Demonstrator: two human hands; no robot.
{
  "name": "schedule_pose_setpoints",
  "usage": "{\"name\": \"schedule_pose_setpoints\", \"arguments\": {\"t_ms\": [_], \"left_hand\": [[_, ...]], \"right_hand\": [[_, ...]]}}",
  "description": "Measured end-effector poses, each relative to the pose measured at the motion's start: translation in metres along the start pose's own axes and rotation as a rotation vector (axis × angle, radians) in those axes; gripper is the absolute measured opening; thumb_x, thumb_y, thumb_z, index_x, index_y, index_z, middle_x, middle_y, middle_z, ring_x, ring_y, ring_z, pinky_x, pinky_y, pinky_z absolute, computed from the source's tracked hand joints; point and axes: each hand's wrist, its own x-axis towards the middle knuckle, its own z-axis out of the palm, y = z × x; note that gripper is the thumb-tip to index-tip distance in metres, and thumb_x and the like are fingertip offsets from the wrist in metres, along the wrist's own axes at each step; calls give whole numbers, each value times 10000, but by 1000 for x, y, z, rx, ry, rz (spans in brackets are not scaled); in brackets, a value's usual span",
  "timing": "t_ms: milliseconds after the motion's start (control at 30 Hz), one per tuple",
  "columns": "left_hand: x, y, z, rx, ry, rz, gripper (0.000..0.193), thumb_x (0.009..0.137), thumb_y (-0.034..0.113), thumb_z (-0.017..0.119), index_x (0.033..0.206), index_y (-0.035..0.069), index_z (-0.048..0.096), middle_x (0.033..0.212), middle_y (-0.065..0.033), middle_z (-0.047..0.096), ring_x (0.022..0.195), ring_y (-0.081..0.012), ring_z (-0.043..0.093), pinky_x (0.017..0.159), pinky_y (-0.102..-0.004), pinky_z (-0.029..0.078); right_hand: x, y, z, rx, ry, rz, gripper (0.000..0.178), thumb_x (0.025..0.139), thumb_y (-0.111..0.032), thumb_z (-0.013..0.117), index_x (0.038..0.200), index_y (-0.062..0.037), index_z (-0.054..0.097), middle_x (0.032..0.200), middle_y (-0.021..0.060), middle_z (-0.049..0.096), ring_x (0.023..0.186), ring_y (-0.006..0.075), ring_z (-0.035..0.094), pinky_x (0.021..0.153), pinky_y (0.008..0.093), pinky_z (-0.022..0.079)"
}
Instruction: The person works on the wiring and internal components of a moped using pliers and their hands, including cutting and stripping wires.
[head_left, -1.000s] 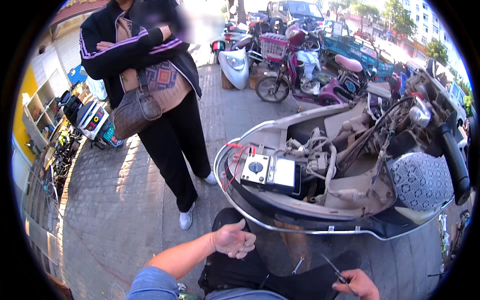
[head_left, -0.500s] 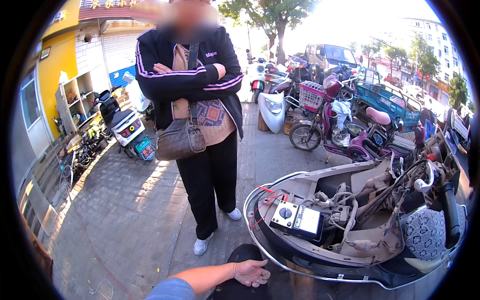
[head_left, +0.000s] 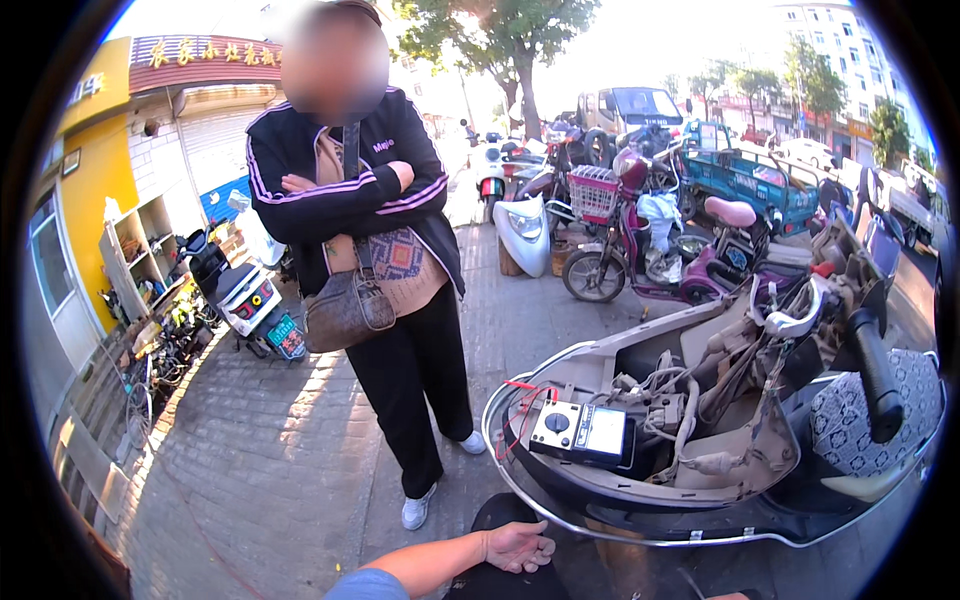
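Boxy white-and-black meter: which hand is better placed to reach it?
Probably left: the empty, open left hand lies nearer the meter; the right hand barely shows at the lower edge.

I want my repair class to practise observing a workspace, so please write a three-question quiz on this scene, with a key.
1. True or false: the person's bare left grip is holding a tool.

2. The boxy black-and-white meter with a round dial rests on:
A) the grey paved ground
B) the stripped scooter's dusty beige plastic body
C) the rounded pink seat

3. Fill in the colour: the slim, rod-shaped plastic probe beside the meter is ____.

Key: 1. False, it is empty. 2. B. 3. Red.
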Motion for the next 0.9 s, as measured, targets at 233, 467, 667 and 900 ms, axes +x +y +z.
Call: {"name": "schedule_pose_setpoints", "arguments": {"t_ms": [233, 467, 667, 900], "left_hand": [[8, 11, -9, -133, -209, -51, 707, 1028, 726, 538, 1231, 57, 640, 1116, -161, 669, 997, -325, 727, 607, -295, 618], [16, 11, -33, -262, -185, -161, 725, 1022, 703, 564, 1331, 51, 644, 1255, -221, 715, 1119, -410, 747, 723, -373, 684], [37, 1, -37, -375, -253, -203, 694, 1028, 688, 558, 1377, 94, 644, 1288, -211, 711, 1071, -391, 753, 726, -394, 683], [10, 16, -7, -542, -291, -403, 647, 1063, 625, 524, 1422, 96, 629, 1370, -254, 679, 1090, -406, 750, 721, -415, 683]], "right_hand": [[20, 129, 0, 1155, 80, -248, 240, 1032, -296, 702, 931, -117, 579, 650, -34, 453, 462, 85, 374, 433, 260, 311], [54, 179, 23, 1248, -2, -148, 318, 1074, -351, 664, 898, -108, 559, 649, -38, 446, 503, 83, 394, 467, 261, 318], [57, 182, 11, 1218, 13, 44, 365, 1088, -367, 633, 832, -128, 528, 634, -28, 431, 515, 100, 382, 500, 273, 336], [73, 190, 5, 1275, -36, 321, 417, 1085, -426, 620, 791, -156, 500, 602, -33, 398, 539, 131, 398, 520, 315, 344]]}}
